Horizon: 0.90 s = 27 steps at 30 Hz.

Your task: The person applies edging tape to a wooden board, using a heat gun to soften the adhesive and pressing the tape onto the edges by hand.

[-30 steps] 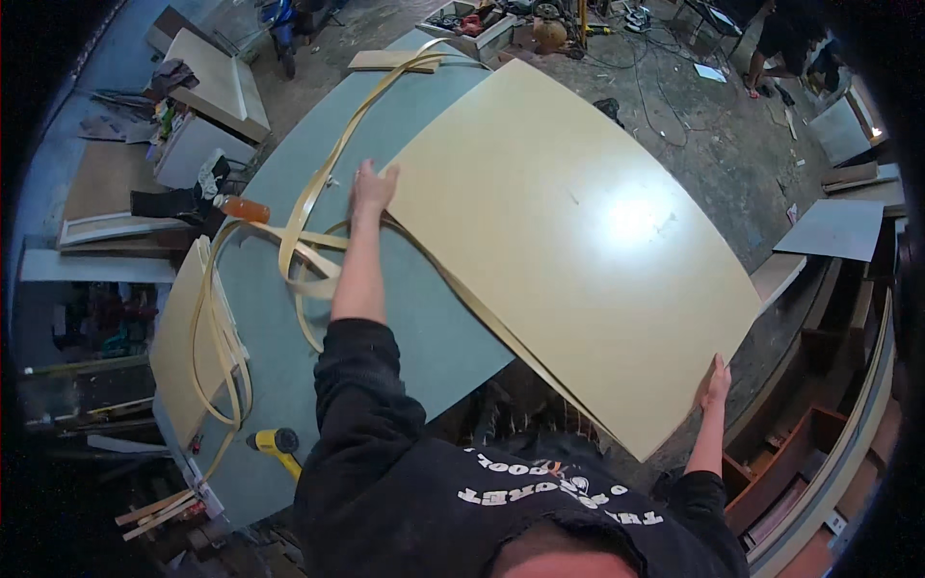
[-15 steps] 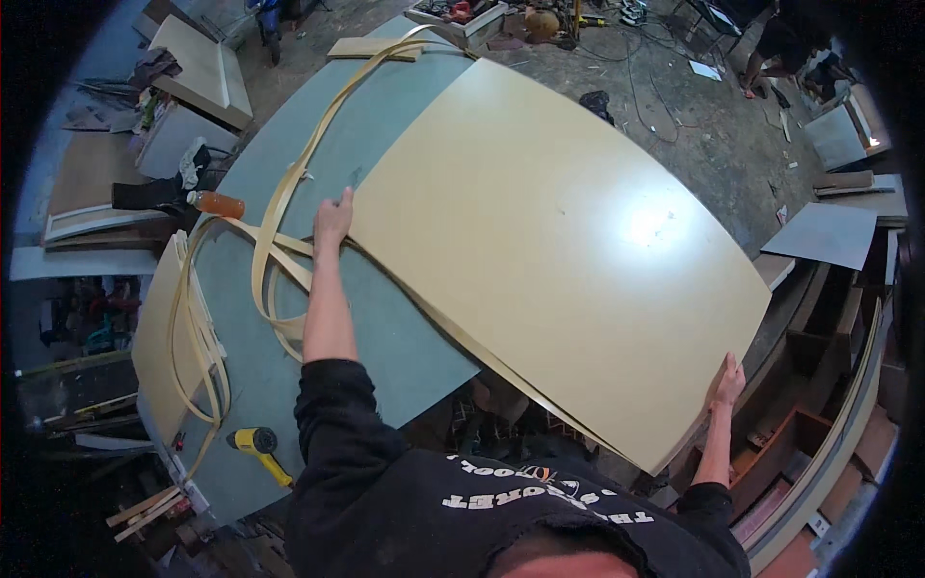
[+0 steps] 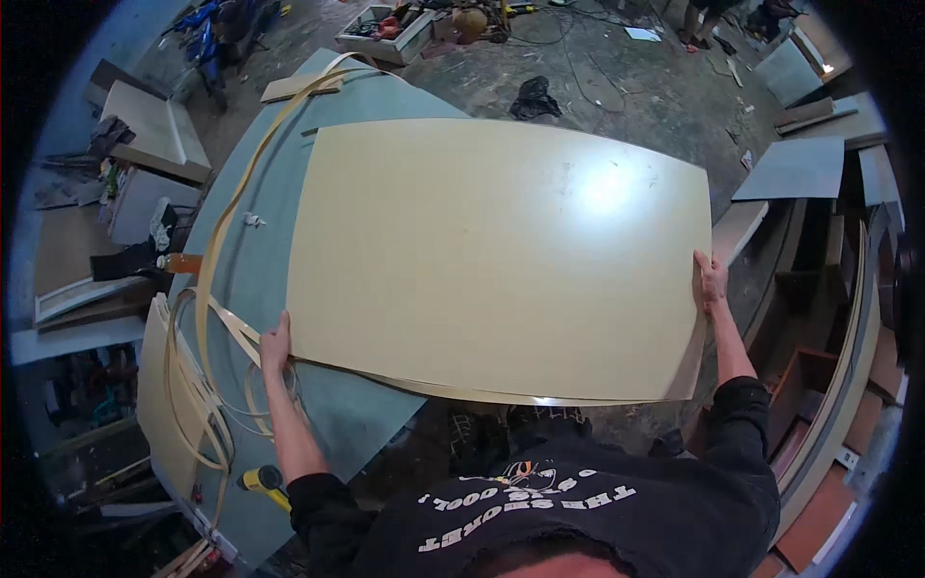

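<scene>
A large cream laminate sheet [image 3: 491, 250] lies across a grey-green board table [image 3: 252, 289], its right part hanging past the table over the floor. My left hand [image 3: 275, 344] grips the sheet's near left corner. My right hand [image 3: 711, 279] holds its right edge, fingers curled over it. A second thin sheet edge shows just under the near side. Long cream edging strips [image 3: 207, 318] loop over the table to the left of the sheet.
A yellow tool [image 3: 262, 479] lies near the table's front corner. An orange bottle [image 3: 178, 262] and boards sit on a bench at left. Grey panels [image 3: 795, 169] lean at right, wooden shelving [image 3: 819, 405] stands lower right, and a crate of tools [image 3: 385, 29] lies on the floor beyond.
The sheet has swung round to lie square in front of me. My left hand moved down to its near left corner; my right hand moved up along the right edge.
</scene>
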Tool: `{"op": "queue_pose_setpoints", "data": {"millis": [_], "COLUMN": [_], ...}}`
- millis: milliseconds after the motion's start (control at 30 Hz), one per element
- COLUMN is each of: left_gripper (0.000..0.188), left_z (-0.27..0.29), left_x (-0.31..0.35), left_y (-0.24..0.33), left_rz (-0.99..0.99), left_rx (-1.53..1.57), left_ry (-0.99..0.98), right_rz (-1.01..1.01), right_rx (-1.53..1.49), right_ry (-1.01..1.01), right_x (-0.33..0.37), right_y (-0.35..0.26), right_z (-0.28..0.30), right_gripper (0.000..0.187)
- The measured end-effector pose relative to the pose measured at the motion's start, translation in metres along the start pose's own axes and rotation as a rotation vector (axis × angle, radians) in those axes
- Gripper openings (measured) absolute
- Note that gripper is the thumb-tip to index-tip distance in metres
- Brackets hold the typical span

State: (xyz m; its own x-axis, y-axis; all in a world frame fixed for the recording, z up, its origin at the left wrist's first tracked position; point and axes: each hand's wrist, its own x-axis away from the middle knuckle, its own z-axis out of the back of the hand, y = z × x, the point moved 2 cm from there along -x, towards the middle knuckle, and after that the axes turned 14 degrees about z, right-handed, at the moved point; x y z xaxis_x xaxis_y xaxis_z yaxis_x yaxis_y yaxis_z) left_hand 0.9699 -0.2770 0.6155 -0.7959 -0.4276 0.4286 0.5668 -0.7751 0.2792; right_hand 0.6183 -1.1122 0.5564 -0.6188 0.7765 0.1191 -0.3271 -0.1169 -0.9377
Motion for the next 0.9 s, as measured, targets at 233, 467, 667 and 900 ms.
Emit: {"op": "queue_pose_setpoints", "data": {"millis": [233,467,667,900], "left_gripper": [0.072,0.064,0.072,0.074], "left_z": [-0.007,-0.04,-0.041,-0.028], "left_x": [0.023,0.004,0.013,0.048], "left_y": [-0.039,-0.096,-0.072,-0.044], "left_rz": [0.157,0.271,0.223,0.063], "left_rx": [-0.027,0.445,0.145,-0.243], "left_ry": [-0.16,-0.113,-0.082,0.128], "right_rz": [0.143,0.188,0.116,0.088], "right_rx": [0.106,0.365,0.209,0.46], "right_ry": [-0.14,-0.253,-0.447,-0.483], "right_x": [-0.069,-0.149,-0.193,-0.162], "right_y": [-0.026,-0.055,-0.016,-0.044], "right_z": [-0.047,-0.132,-0.116,-0.112], "right_gripper": [0.039,0.041,0.059,0.088]}}
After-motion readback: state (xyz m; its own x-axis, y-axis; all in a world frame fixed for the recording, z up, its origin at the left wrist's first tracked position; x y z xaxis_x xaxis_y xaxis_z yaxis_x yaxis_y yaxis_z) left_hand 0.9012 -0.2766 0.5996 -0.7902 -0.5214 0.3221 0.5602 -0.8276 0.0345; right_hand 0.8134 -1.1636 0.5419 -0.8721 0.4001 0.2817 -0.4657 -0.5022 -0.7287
